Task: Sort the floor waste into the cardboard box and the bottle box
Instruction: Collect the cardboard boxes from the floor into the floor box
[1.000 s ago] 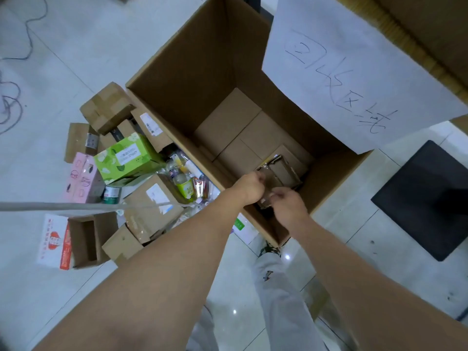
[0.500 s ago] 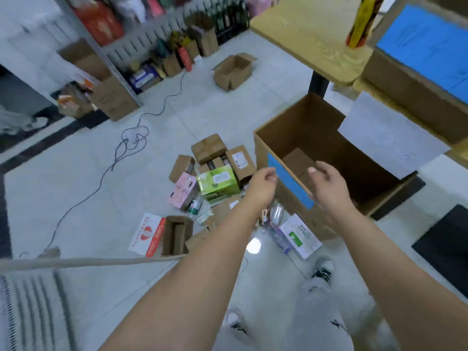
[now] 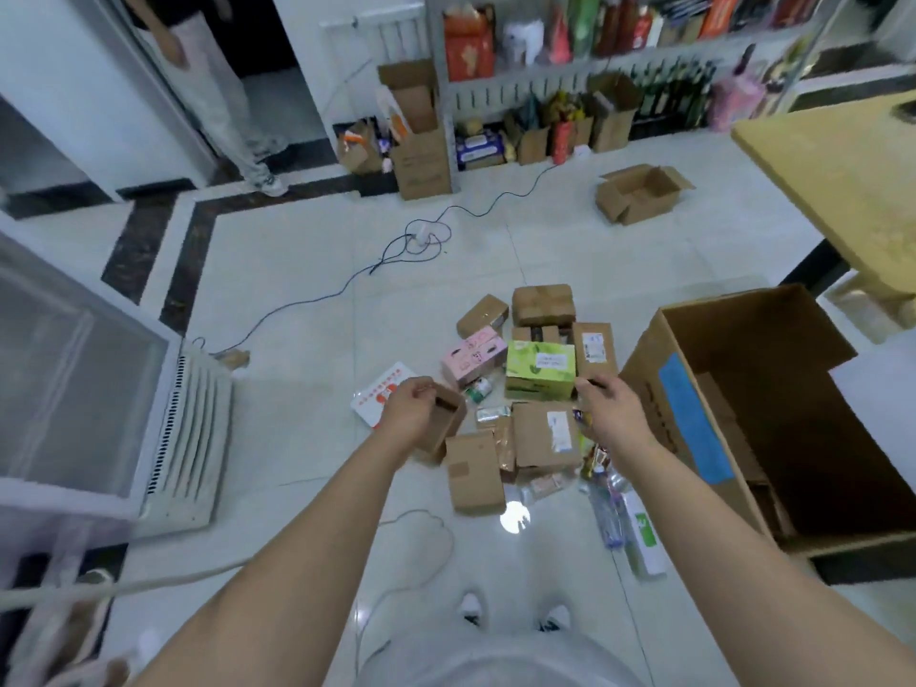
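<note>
Head view: a person stands over a pile of floor waste [image 3: 540,438] on pale tiles, with both bare arms stretched out above it. The left hand [image 3: 414,411] hangs over a small open brown carton [image 3: 446,431]. Its fingers are loosely curled, and nothing shows in its grasp. The right hand [image 3: 612,406] hangs over the right side of the pile, also loosely curled and seemingly empty. A big open cardboard box [image 3: 753,334], marked with a strip of blue tape [image 3: 694,419], stands just right of the pile. The bottle box cannot be picked out.

The step in hand looks like reaching down for the next piece. It would go best by lifting whole cartons from the top of the heap. The clear plastic bottle [image 3: 607,508], at the near right, should be kept for the other box.

A green carton [image 3: 540,371] bears a white label. A pink carton [image 3: 473,357] lies to its left. The brown parcels carry shipping labels. All the writing is too blurred to read.
</note>
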